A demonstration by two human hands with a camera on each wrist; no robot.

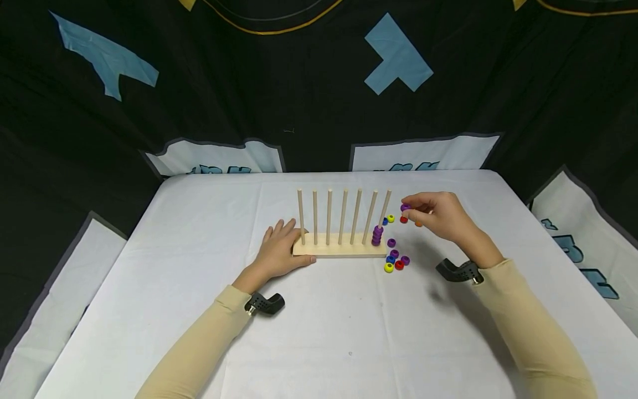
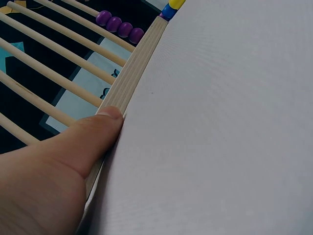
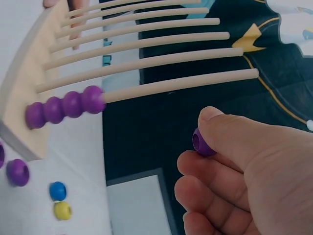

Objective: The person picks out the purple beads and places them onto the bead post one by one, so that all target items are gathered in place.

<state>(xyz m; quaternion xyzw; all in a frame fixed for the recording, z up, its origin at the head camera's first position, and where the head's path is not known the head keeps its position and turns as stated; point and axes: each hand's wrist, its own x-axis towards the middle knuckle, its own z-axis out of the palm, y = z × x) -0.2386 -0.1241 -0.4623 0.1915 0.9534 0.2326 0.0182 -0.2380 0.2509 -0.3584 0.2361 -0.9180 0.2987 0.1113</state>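
Observation:
A wooden base (image 1: 339,250) carries a row of several upright pegs. On the rightmost peg (image 3: 181,86) is a stack of several purple beads (image 3: 73,104) down at the base. My left hand (image 1: 279,249) grips the left end of the base, its thumb (image 2: 105,127) along the front edge. To the right of the pegs, my right hand (image 1: 441,216) pinches one purple bead (image 3: 203,143) between thumb and index finger, the hole facing the pegs. In the right wrist view that hand (image 3: 244,166) is apart from the rightmost peg.
Right of the base lie loose beads: purple (image 1: 405,260), red (image 1: 399,265), yellow (image 1: 389,267) and blue (image 1: 391,259). Farther back are another yellow bead (image 1: 391,218), a red one (image 1: 404,220) and a blue one (image 3: 57,191). The white table (image 1: 309,332) lies before dark cloth.

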